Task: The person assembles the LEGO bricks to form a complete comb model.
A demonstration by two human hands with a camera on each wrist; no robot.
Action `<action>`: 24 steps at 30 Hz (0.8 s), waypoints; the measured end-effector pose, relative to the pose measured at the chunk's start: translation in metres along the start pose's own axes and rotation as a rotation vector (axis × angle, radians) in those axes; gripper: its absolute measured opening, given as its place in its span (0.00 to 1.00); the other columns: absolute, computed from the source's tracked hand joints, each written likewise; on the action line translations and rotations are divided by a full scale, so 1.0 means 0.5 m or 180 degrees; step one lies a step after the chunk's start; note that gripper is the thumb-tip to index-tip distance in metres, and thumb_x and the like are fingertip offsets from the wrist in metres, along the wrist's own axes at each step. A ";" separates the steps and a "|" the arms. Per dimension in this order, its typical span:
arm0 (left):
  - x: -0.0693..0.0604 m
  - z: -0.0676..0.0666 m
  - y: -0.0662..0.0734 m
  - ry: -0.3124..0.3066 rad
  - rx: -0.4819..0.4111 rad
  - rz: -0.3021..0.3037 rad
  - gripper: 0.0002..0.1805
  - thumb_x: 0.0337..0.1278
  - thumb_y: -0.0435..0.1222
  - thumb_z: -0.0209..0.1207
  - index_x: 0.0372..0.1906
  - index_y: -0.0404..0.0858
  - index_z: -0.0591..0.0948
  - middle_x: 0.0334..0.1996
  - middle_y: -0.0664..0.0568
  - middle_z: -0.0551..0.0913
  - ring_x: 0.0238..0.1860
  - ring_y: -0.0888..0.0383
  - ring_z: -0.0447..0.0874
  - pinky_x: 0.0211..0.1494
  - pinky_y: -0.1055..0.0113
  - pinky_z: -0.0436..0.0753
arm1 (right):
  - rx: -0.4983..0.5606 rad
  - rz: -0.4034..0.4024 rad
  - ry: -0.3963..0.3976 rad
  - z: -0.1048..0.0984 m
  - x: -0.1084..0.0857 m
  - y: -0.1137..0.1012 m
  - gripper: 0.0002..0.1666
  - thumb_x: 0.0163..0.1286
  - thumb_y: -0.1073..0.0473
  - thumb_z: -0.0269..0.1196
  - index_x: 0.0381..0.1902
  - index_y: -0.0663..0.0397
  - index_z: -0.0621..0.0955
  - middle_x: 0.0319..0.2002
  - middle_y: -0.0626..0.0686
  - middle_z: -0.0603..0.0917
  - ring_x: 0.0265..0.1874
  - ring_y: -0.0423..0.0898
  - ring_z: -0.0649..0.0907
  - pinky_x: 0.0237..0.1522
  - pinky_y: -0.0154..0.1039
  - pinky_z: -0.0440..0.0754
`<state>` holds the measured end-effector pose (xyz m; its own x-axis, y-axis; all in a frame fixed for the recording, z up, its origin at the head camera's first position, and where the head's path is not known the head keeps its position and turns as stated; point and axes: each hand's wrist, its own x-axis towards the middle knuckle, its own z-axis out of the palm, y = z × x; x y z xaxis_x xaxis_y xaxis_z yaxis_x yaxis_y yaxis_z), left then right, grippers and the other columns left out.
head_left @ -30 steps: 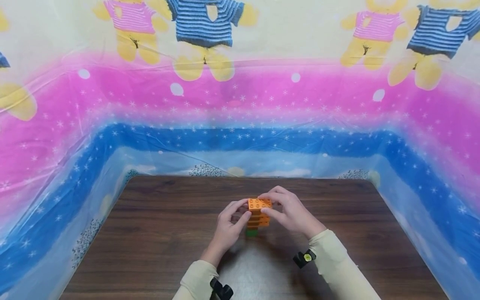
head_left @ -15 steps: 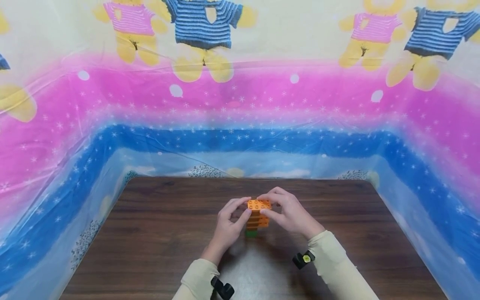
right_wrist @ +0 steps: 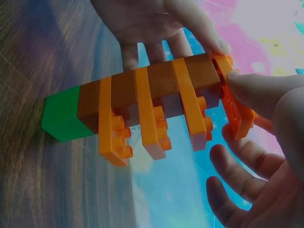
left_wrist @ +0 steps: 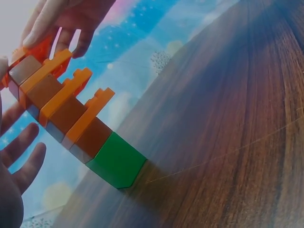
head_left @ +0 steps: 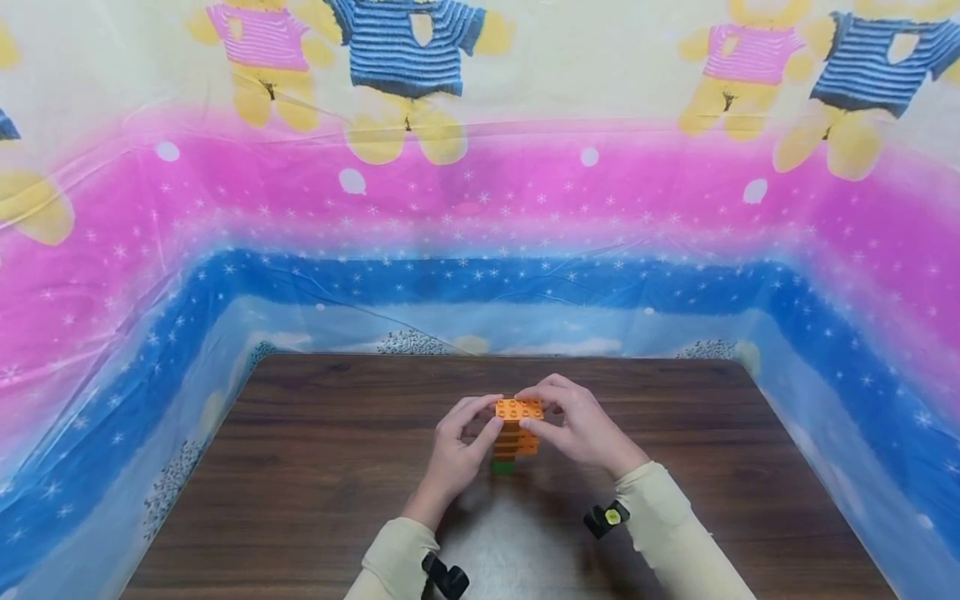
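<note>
A toy brick tower stands on the table: a green brick (right_wrist: 64, 114) at the bottom, then brown bricks (right_wrist: 123, 92) alternating with thin orange bricks (right_wrist: 149, 114) that jut out to one side. At the top lies a flat orange studded brick (head_left: 519, 408). In the right wrist view it sits slightly tilted, with a narrow gap over the brown brick below. My left hand (head_left: 453, 450) pinches its left end between thumb and fingers. On the other end, my right hand (head_left: 583, 427) grips it with thumb in front and fingers behind.
The dark wood table (head_left: 337, 467) reaches to a patterned cloth (head_left: 480, 283) that hangs along its back and sides. A black wrist camera (head_left: 607, 518) sits on the right sleeve, another wrist camera (head_left: 446, 577) on the left.
</note>
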<state>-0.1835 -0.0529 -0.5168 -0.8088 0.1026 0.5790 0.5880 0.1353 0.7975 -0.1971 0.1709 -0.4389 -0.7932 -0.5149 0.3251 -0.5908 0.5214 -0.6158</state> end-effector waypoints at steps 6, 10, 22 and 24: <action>-0.001 -0.002 0.000 -0.0035 -0.0036 -0.0088 0.19 0.72 0.30 0.63 0.63 0.41 0.83 0.53 0.48 0.85 0.49 0.52 0.86 0.45 0.62 0.88 | 0.0038 0.0031 -0.0027 -0.001 0.001 0.000 0.18 0.72 0.52 0.72 0.58 0.41 0.86 0.46 0.41 0.82 0.43 0.40 0.80 0.46 0.45 0.85; -0.002 0.001 0.014 0.0006 0.0030 -0.0078 0.19 0.71 0.28 0.62 0.63 0.39 0.83 0.51 0.45 0.85 0.47 0.50 0.86 0.44 0.60 0.89 | 0.0098 0.0041 -0.0029 -0.001 0.001 0.003 0.18 0.72 0.52 0.73 0.57 0.42 0.86 0.46 0.41 0.82 0.42 0.41 0.81 0.46 0.50 0.86; 0.003 -0.006 0.075 0.0003 -0.0005 0.0032 0.18 0.70 0.24 0.61 0.62 0.33 0.83 0.49 0.41 0.85 0.46 0.44 0.85 0.45 0.56 0.89 | 0.0129 0.0013 0.0009 0.002 0.002 0.005 0.17 0.71 0.51 0.73 0.57 0.41 0.86 0.46 0.41 0.82 0.42 0.42 0.81 0.44 0.50 0.87; 0.003 -0.007 0.073 -0.0014 0.0004 0.0042 0.19 0.70 0.24 0.61 0.62 0.33 0.82 0.50 0.41 0.85 0.46 0.43 0.85 0.45 0.53 0.89 | 0.0121 -0.0015 0.0010 0.002 0.003 0.005 0.17 0.72 0.51 0.72 0.57 0.42 0.86 0.46 0.41 0.82 0.42 0.42 0.81 0.44 0.51 0.87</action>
<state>-0.1632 -0.0512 -0.4864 -0.8010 0.1088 0.5887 0.5987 0.1352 0.7895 -0.1994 0.1709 -0.4407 -0.7909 -0.5151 0.3304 -0.5886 0.4926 -0.6410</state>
